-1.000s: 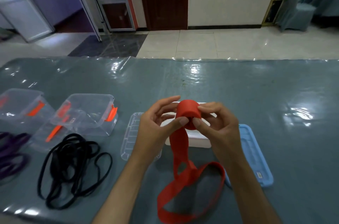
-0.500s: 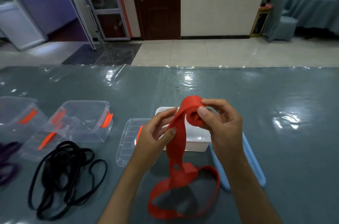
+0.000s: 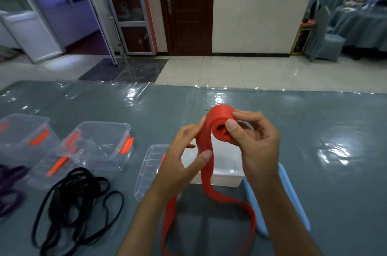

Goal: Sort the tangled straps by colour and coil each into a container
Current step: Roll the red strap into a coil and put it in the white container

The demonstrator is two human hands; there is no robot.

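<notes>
Pinched in the right hand [image 3: 258,148], a red strap [image 3: 209,163] coil hangs above the white box [image 3: 226,174] near the desk's [image 3: 314,130] front edge; the left hand [image 3: 184,159] feeds its tail between thumb and fingers. Slack could loosen the coil. The roll sits higher than a second ago.

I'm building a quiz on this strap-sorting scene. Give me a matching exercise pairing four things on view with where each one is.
Things:
1. wide red strap
2. thin black straps
3. purple straps
4. light blue plastic lid

Places:
A. flat on the table, right of the white container
B. at the left edge of the view
C. part coiled, held up in both hands
D. loose pile in front of the clear boxes

Pairs: 1-C, 2-D, 3-B, 4-A
</notes>
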